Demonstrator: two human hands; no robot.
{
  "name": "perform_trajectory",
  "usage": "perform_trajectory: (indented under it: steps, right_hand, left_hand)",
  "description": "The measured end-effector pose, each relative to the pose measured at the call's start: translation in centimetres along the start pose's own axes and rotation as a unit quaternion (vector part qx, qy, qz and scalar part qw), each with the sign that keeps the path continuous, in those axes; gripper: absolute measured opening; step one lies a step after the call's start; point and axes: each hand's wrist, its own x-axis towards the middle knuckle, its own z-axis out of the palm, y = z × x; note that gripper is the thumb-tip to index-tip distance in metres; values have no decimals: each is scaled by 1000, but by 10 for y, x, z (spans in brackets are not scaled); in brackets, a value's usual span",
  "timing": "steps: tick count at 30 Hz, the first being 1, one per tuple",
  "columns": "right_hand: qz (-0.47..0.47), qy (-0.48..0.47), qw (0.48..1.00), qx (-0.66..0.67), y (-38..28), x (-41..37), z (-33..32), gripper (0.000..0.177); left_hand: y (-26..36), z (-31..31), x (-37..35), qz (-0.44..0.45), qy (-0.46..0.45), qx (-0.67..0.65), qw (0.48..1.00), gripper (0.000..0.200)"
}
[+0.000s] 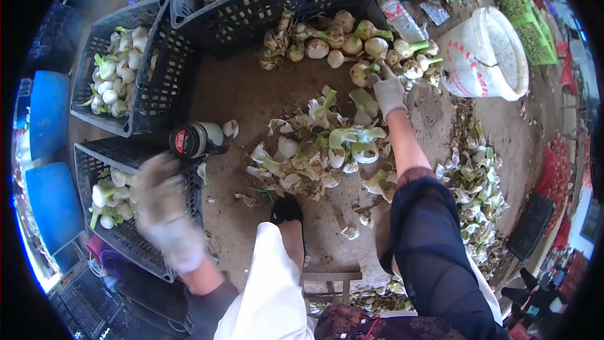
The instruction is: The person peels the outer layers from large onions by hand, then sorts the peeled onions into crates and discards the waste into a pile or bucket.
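Note:
My right hand (pixel 388 90), in a white glove, reaches forward to a pile of fennel bulbs (pixel 343 44) on the dirt floor and closes its fingers on one bulb (pixel 363 73) at the pile's near edge. My left hand (pixel 160 204), gloved and blurred, hovers with spread fingers over the rim of a black crate (pixel 135 239) holding trimmed bulbs; nothing is in it. Trimmed outer leaves (pixel 321 145) lie scattered between my hands.
Two more black crates of bulbs (pixel 151 75) (pixel 277 0) stand at left and back. A dark jar (pixel 196 139) lies near the left crates. A white bucket (pixel 487 53) and plastic bottle (pixel 401 17) sit at right. Leaf scraps (pixel 475 189) pile at right. My foot (pixel 287 211) rests on a stool.

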Motion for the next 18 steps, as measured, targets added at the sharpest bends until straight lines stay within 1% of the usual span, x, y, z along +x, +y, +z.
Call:
perform_trajectory:
  steps: [1,2,3,4,5,6,7,8,9,10,12,13,14,15,16,17,18]
  right_hand:
    - [23,-48,998,23,-4,6,3,39]
    - [48,-96,993,45,-4,8,5,37]
    - [-56,-137,985,88,5,3,9,35]
    - [76,-164,954,237,-4,-11,6,35]
    - [205,-187,884,376,-21,-33,-2,34]
    - [217,-207,814,498,-47,-62,-14,34]
    - [157,-270,833,457,-59,-84,-24,34]
    - [174,-303,826,443,-70,-101,-29,34]
    - [96,-256,860,432,-96,-117,-35,35]
    - [46,-248,885,390,-106,-125,-38,34]
    - [50,-231,888,394,-111,-132,-24,31]
    - [50,-232,887,395,-111,-131,-24,31]
    - [28,-262,893,366,-112,-130,-24,29]
    - [6,-290,896,335,-112,-129,-26,28]
    - [5,-292,896,335,-112,-128,-28,28]
    - [-3,-298,885,358,-111,-128,-30,26]
    - [-11,-304,873,380,-110,-128,-33,25]
  left_hand:
    - [9,30,-7,-22,-74,-140,987,31]
    - [2,60,-12,-39,-150,-188,970,40]
    - [2,85,-9,41,-224,-146,963,52]
    - [1,110,-11,43,-260,-137,955,68]
    - [5,123,-12,4,-299,-165,940,83]
    - [-11,143,-18,57,-284,-163,943,92]
    - [-23,158,-22,56,-300,-187,934,92]
    - [-29,164,-25,56,-319,-212,922,93]
    - [-29,160,-26,55,-320,-207,923,93]
    - [-25,154,-27,51,-327,-216,919,92]
    - [-25,146,-34,46,-334,-223,914,92]
    - [-30,144,-39,-27,-325,-283,902,89]
    - [-35,144,-43,-99,-311,-340,882,87]
    - [-38,142,-38,-60,-320,-325,888,86]
    - [-39,140,-38,-61,-318,-325,888,86]
    - [-39,137,-39,-145,-323,-409,841,93]
    - [-36,134,-37,-227,-323,-486,780,102]
